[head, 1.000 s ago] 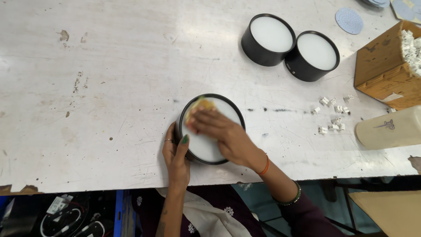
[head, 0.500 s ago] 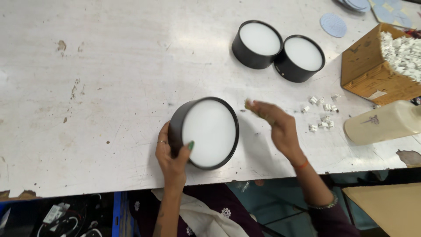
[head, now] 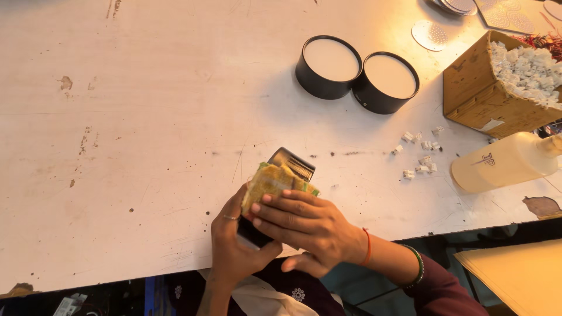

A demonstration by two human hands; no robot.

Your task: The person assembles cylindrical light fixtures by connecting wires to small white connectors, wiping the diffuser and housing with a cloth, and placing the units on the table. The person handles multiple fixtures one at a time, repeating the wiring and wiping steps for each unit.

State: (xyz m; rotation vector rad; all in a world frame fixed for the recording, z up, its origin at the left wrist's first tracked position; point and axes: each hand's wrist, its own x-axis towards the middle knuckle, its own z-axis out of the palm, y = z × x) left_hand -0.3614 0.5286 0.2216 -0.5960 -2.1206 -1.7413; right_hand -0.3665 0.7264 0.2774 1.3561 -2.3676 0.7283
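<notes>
Black round lamp [head: 287, 169], yellow cloth [head: 270, 181]; 2 more lamps [head: 357, 73].

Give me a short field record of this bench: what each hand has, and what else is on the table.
left hand: grips black round housing, tipped on edge
right hand: presses yellow-green cloth on housing
table: white, scuffed
behind: two black drums, touching, white faces up
right side: cardboard box of white parts, bottle lying down, loose white clips

Three black round housings [head: 328, 67] — one held; one cardboard box [head: 497, 88]; one pale bottle [head: 506, 164]
</notes>
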